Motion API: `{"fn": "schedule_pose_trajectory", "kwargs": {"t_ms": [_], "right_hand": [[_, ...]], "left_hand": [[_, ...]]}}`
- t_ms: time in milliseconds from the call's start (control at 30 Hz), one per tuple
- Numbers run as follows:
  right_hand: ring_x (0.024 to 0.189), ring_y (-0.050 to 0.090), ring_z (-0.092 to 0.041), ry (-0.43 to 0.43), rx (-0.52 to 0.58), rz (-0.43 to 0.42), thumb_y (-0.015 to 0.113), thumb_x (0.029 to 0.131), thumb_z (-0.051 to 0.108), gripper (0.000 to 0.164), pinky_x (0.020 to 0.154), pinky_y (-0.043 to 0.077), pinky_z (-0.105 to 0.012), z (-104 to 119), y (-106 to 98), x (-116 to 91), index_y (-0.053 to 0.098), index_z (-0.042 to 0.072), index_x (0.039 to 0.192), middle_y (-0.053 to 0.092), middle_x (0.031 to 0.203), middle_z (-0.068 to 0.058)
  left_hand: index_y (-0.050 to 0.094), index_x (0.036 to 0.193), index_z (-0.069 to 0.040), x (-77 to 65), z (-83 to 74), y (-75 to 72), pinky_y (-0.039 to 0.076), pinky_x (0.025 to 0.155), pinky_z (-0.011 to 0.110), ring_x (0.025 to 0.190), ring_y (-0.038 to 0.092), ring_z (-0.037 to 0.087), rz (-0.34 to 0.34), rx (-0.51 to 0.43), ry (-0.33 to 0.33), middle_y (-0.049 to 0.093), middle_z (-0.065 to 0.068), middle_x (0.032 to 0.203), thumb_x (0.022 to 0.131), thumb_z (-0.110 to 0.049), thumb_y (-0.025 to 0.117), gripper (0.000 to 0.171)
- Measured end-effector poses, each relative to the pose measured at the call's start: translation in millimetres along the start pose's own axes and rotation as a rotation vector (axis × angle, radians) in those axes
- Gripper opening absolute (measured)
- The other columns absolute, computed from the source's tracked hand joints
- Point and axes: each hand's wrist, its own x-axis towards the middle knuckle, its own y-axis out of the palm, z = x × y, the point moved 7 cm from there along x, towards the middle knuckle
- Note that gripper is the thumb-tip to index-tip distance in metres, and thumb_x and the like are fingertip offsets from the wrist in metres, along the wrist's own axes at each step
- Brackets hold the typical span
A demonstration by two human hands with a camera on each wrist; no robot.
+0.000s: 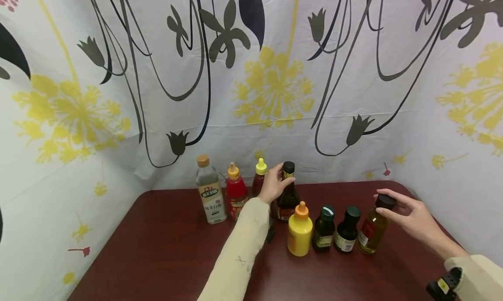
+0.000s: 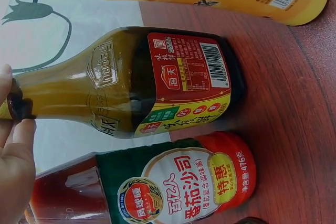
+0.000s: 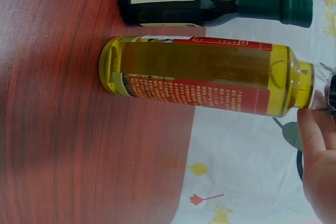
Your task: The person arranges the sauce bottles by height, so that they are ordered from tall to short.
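My left hand (image 1: 273,183) grips the neck of a dark soy sauce bottle (image 1: 288,202) with a black cap, at the back middle of the table. In the left wrist view, the soy sauce bottle (image 2: 178,85) shows its red and yellow label, with the thumb and fingers at its neck. A ketchup bottle (image 2: 178,182) stands beside it, partly behind my left hand in the head view. At the right, my right hand (image 1: 410,216) holds the black cap of an oil bottle (image 1: 371,231) between thumb and fingers. This oil bottle (image 3: 199,74) stands upright on the table.
A clear vinegar bottle (image 1: 212,198) and a red sauce bottle (image 1: 235,194) stand at the back left. A yellow squeeze bottle (image 1: 300,235) and two dark green-capped bottles (image 1: 324,231) form a row beside the oil. Patterned cloth (image 1: 255,95) hangs behind the dark red table (image 1: 157,248).
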Motion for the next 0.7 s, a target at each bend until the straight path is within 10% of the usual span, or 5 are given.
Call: {"fn": "schedule_pose_trajectory", "kwargs": {"t_ms": [700], "right_hand": [[0.075, 0.057, 0.006, 0.013, -0.144, 0.062, 0.067, 0.079, 0.011, 0.035, 0.049, 0.044, -0.024, 20, -18, 25, 0.058, 0.015, 0.113, 0.053, 0.091, 0.027]], "left_hand": [[0.04, 0.132, -0.004, -1.7, 4.2, 1.6, 0.042, 0.089, 0.029, 0.115, 0.046, 0.022, -0.014, 0.005, -0.043, 0.047, 0.012, 0.127, 0.083, -0.015, 0.062, 0.054]]}}
